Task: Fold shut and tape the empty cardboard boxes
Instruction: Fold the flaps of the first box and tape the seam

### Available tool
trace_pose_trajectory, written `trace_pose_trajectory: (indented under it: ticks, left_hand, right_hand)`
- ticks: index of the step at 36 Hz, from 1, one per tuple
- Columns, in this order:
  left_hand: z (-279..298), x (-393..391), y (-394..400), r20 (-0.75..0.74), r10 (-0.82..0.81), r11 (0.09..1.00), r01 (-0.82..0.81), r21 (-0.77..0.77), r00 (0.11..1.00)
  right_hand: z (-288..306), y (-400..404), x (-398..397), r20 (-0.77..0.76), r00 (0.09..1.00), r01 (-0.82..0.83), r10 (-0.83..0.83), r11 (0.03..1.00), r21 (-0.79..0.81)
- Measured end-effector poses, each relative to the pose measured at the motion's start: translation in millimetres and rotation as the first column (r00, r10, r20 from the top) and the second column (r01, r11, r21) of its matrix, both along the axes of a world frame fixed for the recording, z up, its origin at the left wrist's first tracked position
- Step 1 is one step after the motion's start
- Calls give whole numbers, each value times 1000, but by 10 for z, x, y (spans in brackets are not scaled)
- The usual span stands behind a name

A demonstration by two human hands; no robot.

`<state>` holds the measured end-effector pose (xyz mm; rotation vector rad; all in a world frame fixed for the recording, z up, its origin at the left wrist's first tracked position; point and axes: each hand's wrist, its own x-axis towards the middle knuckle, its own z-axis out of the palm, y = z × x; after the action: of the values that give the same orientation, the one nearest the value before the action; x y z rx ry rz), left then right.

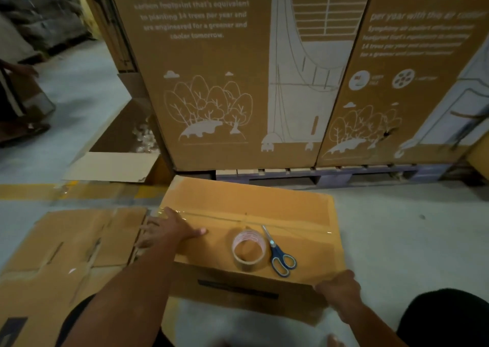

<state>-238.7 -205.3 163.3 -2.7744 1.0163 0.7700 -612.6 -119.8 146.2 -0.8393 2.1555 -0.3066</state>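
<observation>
A closed brown cardboard box (291, 209) stands on the floor in front of me, with clear tape along its top seam. My left hand (169, 227) lies flat on the box's top at its left edge, fingers spread over the tape end. My right hand (340, 289) holds the box's near right corner, fingers curled over the edge. A roll of brown tape (248, 250) stands on the box top. Blue-handled scissors (277, 254) lie just right of the roll.
Flattened cardboard boxes (66, 254) lie on the floor to my left. Tall printed air-cooler cartons (211, 68) on a pallet (330, 174) stand right behind the box. An open carton (116, 161) sits at the left. Another person (16, 90) is at the far left. My knees frame the bottom.
</observation>
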Motion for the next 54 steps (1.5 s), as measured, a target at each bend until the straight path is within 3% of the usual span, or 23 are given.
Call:
trace_pose_trajectory:
  ticks: [10,16,18,22,25,27,30,34,36,38,40,42,48,51,54]
  left_hand:
    - [50,-19,113,-50,-96,995,96,-19,994]
    - [-4,-192,373,-65,-105,994,102,-47,992]
    - [-22,-299,469,-50,-125,990,122,-64,991]
    - [3,-354,555,-57,-121,992,118,-46,991]
    - [2,-301,565,-63,-168,983,162,-81,984]
    - [-33,-375,571,-128,-239,961,215,-173,963]
    - [-106,-651,629,-202,-259,942,202,-266,944]
    - [-126,-935,665,-198,-266,947,217,-238,943]
    - [-126,-980,644,-182,-271,948,230,-221,945]
    - [-121,-1008,633,-208,-265,950,218,-224,941]
    - [-114,-1037,635,-266,-235,951,164,-262,935]
    - [-117,-1055,667,-311,-202,947,104,-304,929]
    - [-137,-1022,689,-397,-126,953,-1,-303,909]
    - [-79,-995,660,-497,-82,980,-21,-199,864]
    - [26,-978,619,-453,-191,979,135,-153,871]
  right_hand:
    - [140,-181,-181,-35,999,7,-9,999,-39]
    - [170,-349,-337,-1,989,145,-148,967,-209]
    - [158,-359,-319,69,959,283,-274,926,-250]
    - [102,-397,-267,427,780,554,-458,823,-129]
    - [-18,-510,-283,629,684,528,-370,846,-77]
    - [67,-493,-204,764,590,419,-262,908,-12]
    - [127,-523,-140,823,557,284,-114,957,-59]
    - [102,-558,-157,707,706,251,-39,948,-198]
    - [122,-564,-146,439,896,116,63,922,-369]
    - [100,-593,-153,44,989,-109,143,891,-440]
    - [135,-607,-143,-157,964,-262,216,879,-398]
    - [162,-632,-114,-249,915,-386,317,865,-319]
    - [160,-600,-104,-332,845,-506,419,826,-248]
    - [230,-526,-86,-334,837,-515,433,829,-217]
    - [370,-469,-90,-323,850,-492,417,848,-198]
